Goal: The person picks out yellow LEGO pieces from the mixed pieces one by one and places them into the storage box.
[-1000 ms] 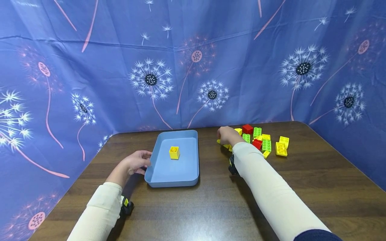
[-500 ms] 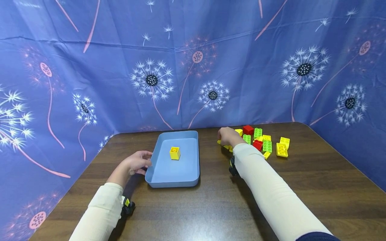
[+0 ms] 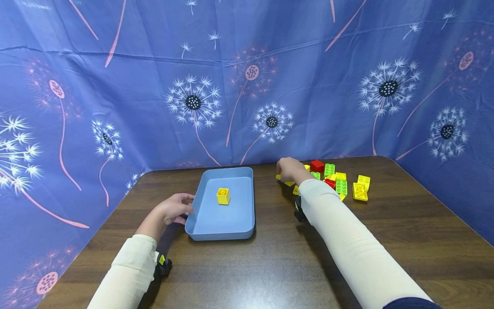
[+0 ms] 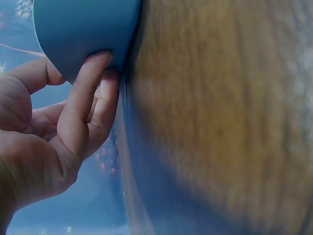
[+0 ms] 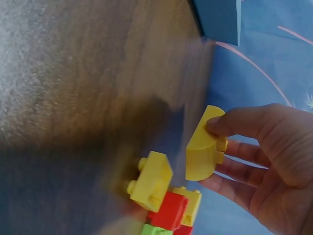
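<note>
My left hand holds the left wall of a shallow blue tray. In the left wrist view the thumb presses the outer wall and a finger bends at the rim. One yellow brick sits inside the tray. At the right, my right hand pinches a yellow brick with a rounded side, thumb on one face and fingers by its studs. Beneath and beside it in the right wrist view are another yellow brick and a red brick.
Several loose bricks lie right of my right hand, among them a red brick, a green brick and a yellow brick. The wooden table runs back to a blue dandelion-print cloth.
My right hand has shifted slightly left and up with the yellow brick, away from the other bricks. My left hand and the tray have stayed in place.
</note>
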A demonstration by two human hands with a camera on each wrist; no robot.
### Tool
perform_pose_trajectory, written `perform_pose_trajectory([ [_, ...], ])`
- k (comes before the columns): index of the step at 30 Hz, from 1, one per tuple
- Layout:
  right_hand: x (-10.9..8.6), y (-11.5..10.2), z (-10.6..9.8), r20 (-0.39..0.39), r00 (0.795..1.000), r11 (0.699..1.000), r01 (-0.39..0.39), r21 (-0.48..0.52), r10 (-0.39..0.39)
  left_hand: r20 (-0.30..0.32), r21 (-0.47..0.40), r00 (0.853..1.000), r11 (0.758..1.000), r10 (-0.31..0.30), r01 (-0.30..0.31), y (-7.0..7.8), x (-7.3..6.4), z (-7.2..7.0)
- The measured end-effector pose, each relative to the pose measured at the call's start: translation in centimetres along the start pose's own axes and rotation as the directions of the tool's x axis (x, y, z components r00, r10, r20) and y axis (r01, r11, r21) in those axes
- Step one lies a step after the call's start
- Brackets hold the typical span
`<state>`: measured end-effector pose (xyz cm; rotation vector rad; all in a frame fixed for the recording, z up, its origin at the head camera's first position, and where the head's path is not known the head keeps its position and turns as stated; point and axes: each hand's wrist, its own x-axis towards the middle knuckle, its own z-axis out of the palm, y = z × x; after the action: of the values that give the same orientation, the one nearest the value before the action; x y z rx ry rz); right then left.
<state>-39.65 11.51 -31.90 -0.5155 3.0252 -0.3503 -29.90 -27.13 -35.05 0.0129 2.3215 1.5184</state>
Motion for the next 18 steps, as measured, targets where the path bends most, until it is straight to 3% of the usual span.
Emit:
perform_pose_trajectory([
  [18, 0.2, -2.1, -2.5, -0.049, 0.998, 0.998, 0.038, 0.055, -0.036, -0.016, 0.031, 1.000, 0.999, -0.021, 0.021, 0.1, 0.1, 0.0],
])
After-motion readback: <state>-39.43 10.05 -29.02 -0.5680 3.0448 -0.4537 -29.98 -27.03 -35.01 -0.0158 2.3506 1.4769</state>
